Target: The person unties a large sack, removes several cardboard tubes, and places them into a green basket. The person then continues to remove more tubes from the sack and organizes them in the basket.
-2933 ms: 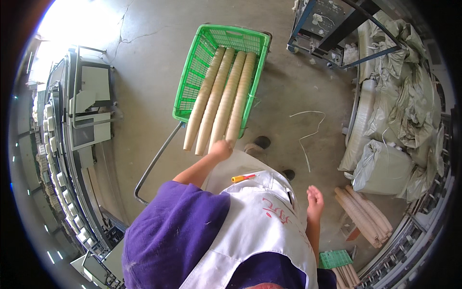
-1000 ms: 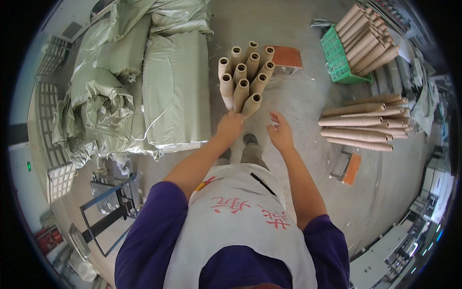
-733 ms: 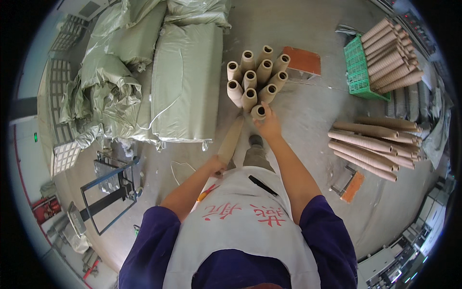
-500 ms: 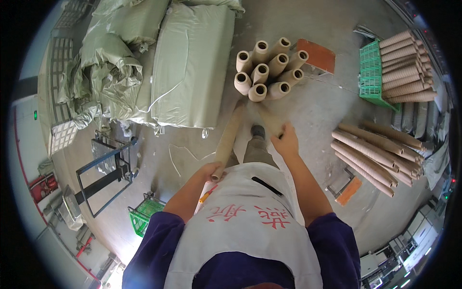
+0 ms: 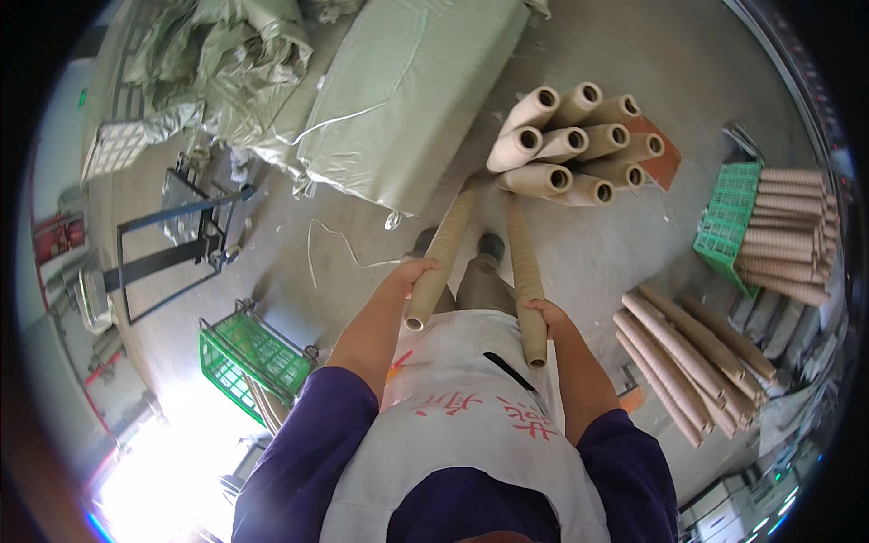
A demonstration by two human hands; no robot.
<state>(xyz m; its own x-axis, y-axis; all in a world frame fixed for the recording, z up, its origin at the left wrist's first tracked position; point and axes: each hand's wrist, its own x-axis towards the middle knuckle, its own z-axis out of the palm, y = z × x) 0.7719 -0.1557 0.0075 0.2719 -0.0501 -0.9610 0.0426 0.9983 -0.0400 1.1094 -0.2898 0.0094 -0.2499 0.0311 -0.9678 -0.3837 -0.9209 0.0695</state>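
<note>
My left hand (image 5: 416, 272) is wrapped round the near part of a long tan stack of paper cones (image 5: 444, 240), whose hollow end faces up near my waist. On the other side, my right hand (image 5: 547, 317) grips a second long, ridged stack of paper cones (image 5: 525, 262) close to its near end, against my apron. Both stacks slope down and away from me, on either side of my legs. Beyond their far ends, several thick tan stacks (image 5: 529, 179) stand upright in a tight cluster, their dark hollow tops showing.
A large bale in pale green wrapping (image 5: 398, 118) lies at the far left. A blue-framed trolley (image 5: 172, 253) and a green basket (image 5: 258, 348) are at left. More cone stacks (image 5: 679, 353) lie at right, near a green crate (image 5: 727, 213). An orange-brown board (image 5: 659, 158) sits behind the cluster.
My right hand has drawn its cone stack back toward my waist and now holds it near the end. My left hand has moved farther along its stack. The whole view has turned.
</note>
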